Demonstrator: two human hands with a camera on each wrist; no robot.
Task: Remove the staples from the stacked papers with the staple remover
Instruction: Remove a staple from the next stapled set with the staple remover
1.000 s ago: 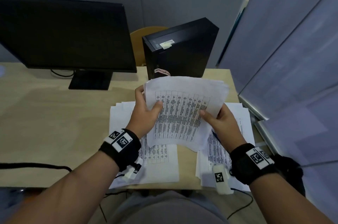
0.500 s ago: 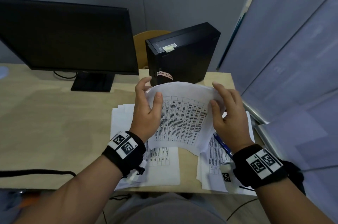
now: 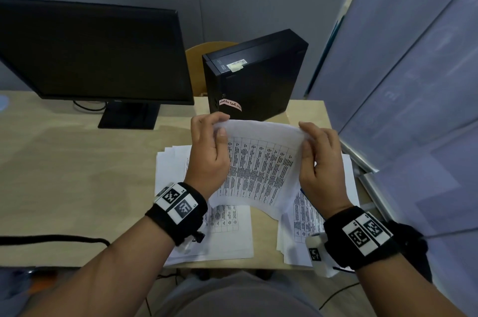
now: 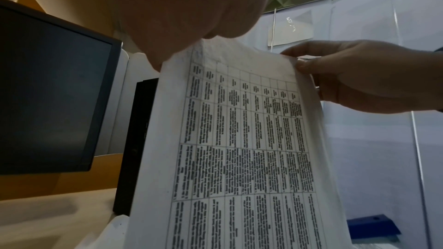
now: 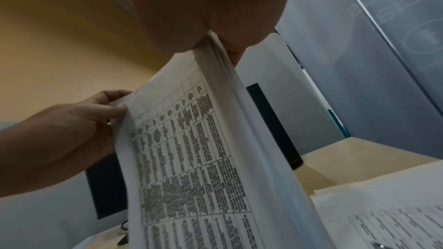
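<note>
Both hands pinch the sheaf of papers (image 3: 258, 169) by its top corners, left hand (image 3: 207, 159) and right hand (image 3: 320, 164) level, its long axis hanging down between them. No staple remover visible; more papers (image 3: 227, 236) lie beneath the wrists.

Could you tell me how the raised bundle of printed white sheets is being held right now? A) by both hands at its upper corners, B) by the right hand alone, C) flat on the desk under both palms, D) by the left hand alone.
A: the left hand and right hand each pinch an upper corner of the raised bundle of printed white sheets.
</note>
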